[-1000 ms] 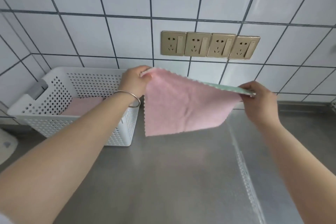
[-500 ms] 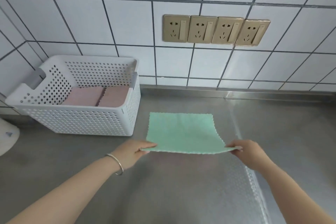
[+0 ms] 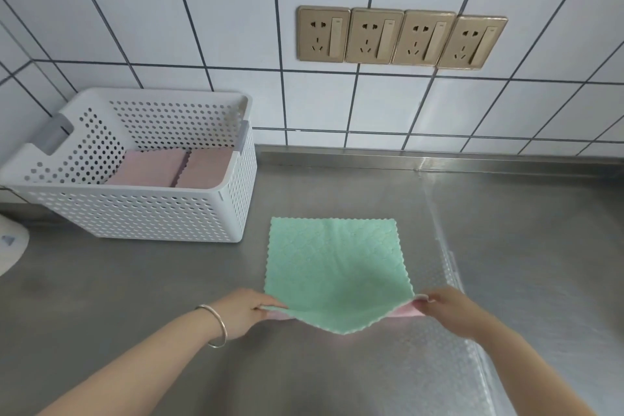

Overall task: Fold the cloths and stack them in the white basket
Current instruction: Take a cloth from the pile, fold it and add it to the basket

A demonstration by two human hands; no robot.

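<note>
A square cloth (image 3: 334,267) with a green top and pink underside lies spread on the steel counter, its far edge flat and its near edge slightly raised. My left hand (image 3: 243,311) pinches the cloth's near left corner. My right hand (image 3: 449,311) pinches the near right corner, where the pink side shows. The white perforated basket (image 3: 141,213) stands at the left against the wall. Two folded pink cloths (image 3: 172,167) lie side by side in its bottom.
The steel counter (image 3: 506,230) runs to a tiled wall with a row of gold sockets (image 3: 401,37). A strip of clear dimpled film (image 3: 452,267) runs down the counter right of the cloth. A white object's edge (image 3: 10,246) shows at far left.
The cloth hung pink side toward me in the air a second ago. Both hands have brought it down and toward me, and it now lies green side up on the counter.
</note>
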